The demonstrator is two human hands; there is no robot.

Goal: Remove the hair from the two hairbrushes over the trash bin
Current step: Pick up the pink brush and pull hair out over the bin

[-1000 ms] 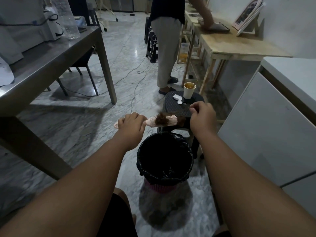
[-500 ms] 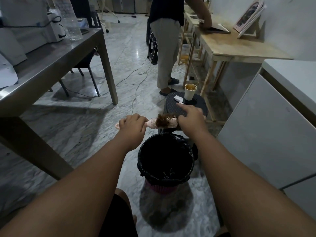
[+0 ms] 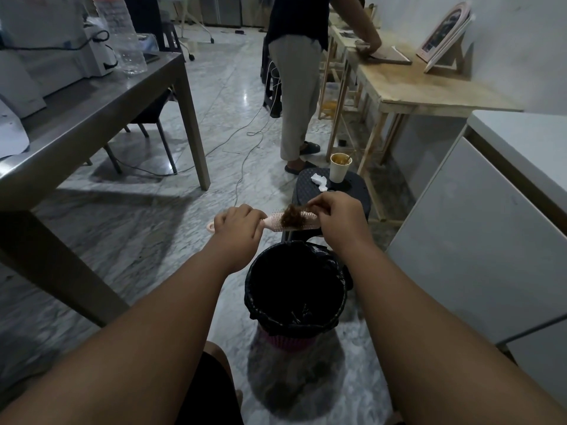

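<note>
Head view, hair clump (image 3: 293, 216) pinched by right fingers (image 3: 313, 206)

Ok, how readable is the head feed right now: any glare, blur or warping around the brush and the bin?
Head view: dim indoor light; the pink hairbrush and its hair clump are reasonably sharp. The trash bin interior is nearly black, so its contents are hard to tell. Glare patch on the marble floor. Wide-angle warping stretches both forearms and bends the steel table edge.
</note>
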